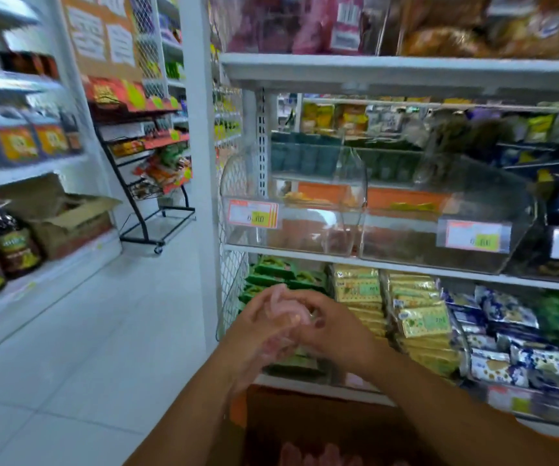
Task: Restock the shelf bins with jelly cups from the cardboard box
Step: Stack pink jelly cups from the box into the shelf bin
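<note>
My left hand and my right hand meet in front of the lower shelf and together hold a clump of pale pink jelly cups, partly hidden by the fingers. Below my forearms lies the open cardboard box, with more pink cups at the bottom edge of the view. Above the hands, two clear plastic shelf bins stand side by side: the left bin holds a thin layer of cups, and the right bin has its lid tilted up. Both carry price labels.
Packets of snacks fill the shelf under the bins. A white shelf post rises left of the bins. Across the tiled aisle stand bottles, another cardboard box and a wheeled wire rack.
</note>
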The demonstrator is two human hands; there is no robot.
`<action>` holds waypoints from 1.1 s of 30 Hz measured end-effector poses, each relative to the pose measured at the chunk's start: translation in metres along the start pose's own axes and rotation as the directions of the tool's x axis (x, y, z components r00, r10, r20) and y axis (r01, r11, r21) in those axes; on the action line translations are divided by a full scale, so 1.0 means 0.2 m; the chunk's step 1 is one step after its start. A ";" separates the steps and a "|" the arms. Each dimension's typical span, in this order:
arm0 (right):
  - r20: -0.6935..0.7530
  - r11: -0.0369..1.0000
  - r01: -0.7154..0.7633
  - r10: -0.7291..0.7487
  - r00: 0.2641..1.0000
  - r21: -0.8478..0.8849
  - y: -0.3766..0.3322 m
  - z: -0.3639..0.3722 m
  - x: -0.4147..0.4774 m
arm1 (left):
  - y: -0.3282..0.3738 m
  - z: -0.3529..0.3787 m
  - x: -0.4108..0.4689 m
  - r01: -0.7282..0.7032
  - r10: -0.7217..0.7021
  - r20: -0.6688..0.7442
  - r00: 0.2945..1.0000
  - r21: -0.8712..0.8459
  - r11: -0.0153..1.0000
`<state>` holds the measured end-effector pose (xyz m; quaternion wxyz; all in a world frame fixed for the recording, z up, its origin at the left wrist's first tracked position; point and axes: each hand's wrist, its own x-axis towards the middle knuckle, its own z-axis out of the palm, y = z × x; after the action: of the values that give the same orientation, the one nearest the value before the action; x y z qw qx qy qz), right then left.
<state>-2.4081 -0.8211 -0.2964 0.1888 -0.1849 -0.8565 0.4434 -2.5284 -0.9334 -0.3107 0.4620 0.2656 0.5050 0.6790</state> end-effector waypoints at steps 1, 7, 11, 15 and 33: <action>-0.006 0.997 0.038 -0.038 0.999 -0.067 -0.02 -0.01 0.02 | 0.03 0.00 0.00 -0.019 0.020 -0.010 1.000 0.035 0.999; 0.032 0.949 0.111 -0.106 0.994 -0.296 -0.13 -0.05 0.16 | 0.15 -0.07 0.02 -0.101 0.102 -0.022 0.994 0.054 0.993; 0.056 0.967 0.157 -0.149 0.987 -0.201 -0.27 -0.07 0.24 | 0.26 -0.09 0.04 -0.135 0.134 -0.031 0.991 -0.049 0.990; 0.101 0.935 0.288 -0.273 0.957 -0.206 -0.44 -0.12 0.37 | 0.39 -0.10 0.07 -0.182 0.176 -0.053 0.983 -0.147 0.972; 0.243 0.802 -0.052 0.242 0.939 -0.596 -0.58 -0.40 1.11 | 0.81 -0.22 0.18 -0.355 0.347 -0.362 0.865 0.047 0.934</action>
<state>-2.5766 -0.7212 -0.1214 -0.0475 -0.2291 -0.9520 0.1974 -2.6382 -0.9309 -0.1798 0.2319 0.2176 0.5179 0.7941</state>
